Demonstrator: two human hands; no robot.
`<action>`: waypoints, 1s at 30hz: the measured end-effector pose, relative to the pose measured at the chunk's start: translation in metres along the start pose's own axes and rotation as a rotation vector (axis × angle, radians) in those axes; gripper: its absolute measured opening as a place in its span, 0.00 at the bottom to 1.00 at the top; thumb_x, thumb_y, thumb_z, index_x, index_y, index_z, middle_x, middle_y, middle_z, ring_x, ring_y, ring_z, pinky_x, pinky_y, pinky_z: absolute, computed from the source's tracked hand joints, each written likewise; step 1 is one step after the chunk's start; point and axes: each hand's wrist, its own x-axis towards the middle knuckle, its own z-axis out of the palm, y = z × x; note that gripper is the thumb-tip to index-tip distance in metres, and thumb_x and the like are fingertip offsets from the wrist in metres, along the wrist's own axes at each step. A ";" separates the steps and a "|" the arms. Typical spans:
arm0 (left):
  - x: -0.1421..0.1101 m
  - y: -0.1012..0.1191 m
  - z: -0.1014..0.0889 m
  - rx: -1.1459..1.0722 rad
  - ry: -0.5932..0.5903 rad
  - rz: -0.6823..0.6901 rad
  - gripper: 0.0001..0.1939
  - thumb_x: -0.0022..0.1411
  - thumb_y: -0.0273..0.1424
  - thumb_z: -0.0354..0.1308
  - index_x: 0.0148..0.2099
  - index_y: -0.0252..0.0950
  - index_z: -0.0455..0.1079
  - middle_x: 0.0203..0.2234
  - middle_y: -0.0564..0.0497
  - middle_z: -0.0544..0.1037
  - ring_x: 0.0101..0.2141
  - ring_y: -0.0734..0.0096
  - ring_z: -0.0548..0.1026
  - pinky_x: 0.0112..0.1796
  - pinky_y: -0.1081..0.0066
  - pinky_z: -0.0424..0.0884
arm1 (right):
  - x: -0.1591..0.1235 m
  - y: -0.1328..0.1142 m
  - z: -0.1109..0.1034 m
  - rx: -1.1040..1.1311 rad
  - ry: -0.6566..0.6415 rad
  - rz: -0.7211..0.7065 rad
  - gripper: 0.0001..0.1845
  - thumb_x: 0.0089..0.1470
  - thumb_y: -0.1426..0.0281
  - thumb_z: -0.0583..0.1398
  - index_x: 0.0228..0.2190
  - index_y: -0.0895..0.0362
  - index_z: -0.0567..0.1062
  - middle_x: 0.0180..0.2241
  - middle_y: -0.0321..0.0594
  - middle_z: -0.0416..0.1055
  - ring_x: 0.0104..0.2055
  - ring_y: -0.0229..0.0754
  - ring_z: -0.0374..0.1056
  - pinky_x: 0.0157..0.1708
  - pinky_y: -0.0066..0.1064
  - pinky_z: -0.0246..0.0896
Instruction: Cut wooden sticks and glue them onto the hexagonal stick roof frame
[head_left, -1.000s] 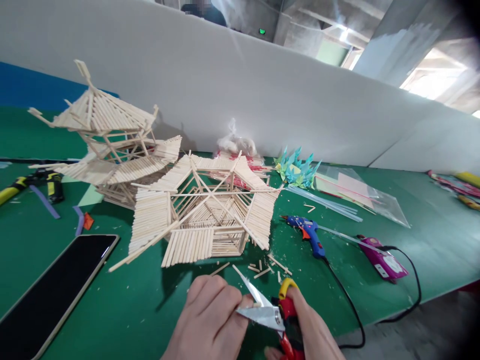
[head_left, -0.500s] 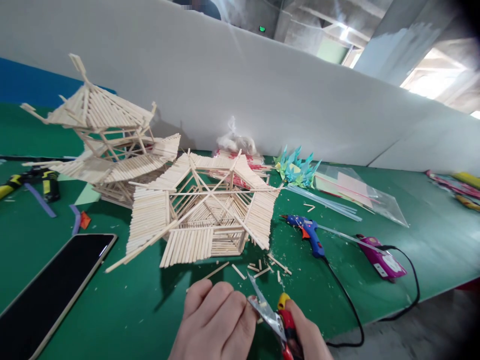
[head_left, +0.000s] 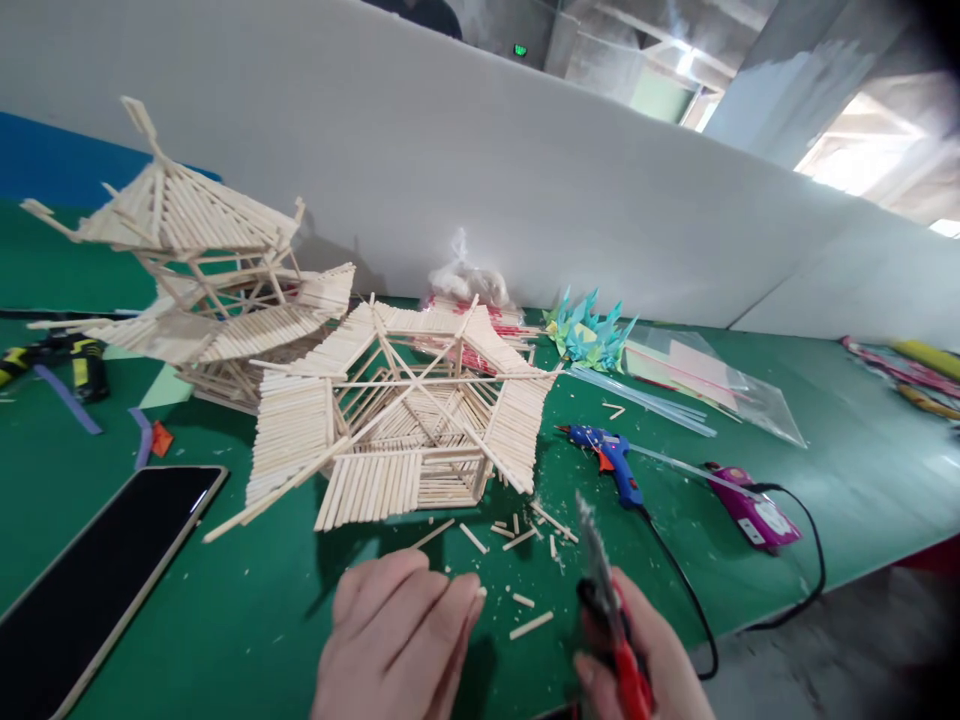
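My right hand (head_left: pixel 645 645) grips scissors (head_left: pixel 609 590) with red handles, the blades pointing up and away. To its left my left hand (head_left: pixel 401 635) is closed low over the table, thumb and fingers pressed together; whatever they hold is hidden. Between the hands lie cut wooden stick pieces (head_left: pixel 531 626), with more offcuts (head_left: pixel 474 538) scattered just beyond. Beyond my hands stands a hexagonal wooden-stick frame (head_left: pixel 375 490), its sloping panels covered in sticks except for a gap at the front.
A tiered stick pagoda (head_left: pixel 195 220) stands at the back left, near a phone (head_left: pixel 112 590). To the right lie a blue glue gun (head_left: pixel 611 460) with its cord, a purple power strip (head_left: pixel 754 510), clear glue sticks (head_left: pixel 652 400) and a teal paper ornament (head_left: pixel 589 330).
The scissors have moved right, away from my left hand, and tilted more upright. Two cut stick pieces now show on the table between my hands. My left hand has shifted slightly left.
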 end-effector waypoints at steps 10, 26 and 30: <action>0.002 -0.001 -0.005 -0.049 0.074 0.032 0.08 0.53 0.19 0.56 0.37 0.31 0.71 0.22 0.49 0.77 0.29 0.66 0.69 0.30 0.65 0.67 | 0.044 0.015 -0.035 -0.702 0.039 -0.035 0.23 0.44 0.64 0.56 0.44 0.57 0.65 0.41 0.46 0.71 0.43 0.50 0.68 0.41 0.39 0.62; -0.004 -0.008 0.019 0.249 0.439 0.230 0.13 0.57 0.24 0.54 0.25 0.41 0.74 0.13 0.58 0.71 0.21 0.74 0.67 0.36 0.65 0.61 | 0.018 -0.047 0.053 0.524 -0.319 -0.001 0.14 0.46 0.59 0.60 0.24 0.56 0.76 0.16 0.31 0.61 0.17 0.29 0.53 0.16 0.20 0.48; -0.004 -0.013 0.011 0.317 0.420 0.246 0.11 0.55 0.22 0.56 0.28 0.44 0.74 0.14 0.60 0.71 0.21 0.74 0.66 0.38 0.66 0.59 | 0.024 -0.056 0.068 0.873 -0.494 0.456 0.16 0.37 0.58 0.66 0.20 0.59 0.75 0.11 0.28 0.59 0.13 0.26 0.49 0.14 0.18 0.44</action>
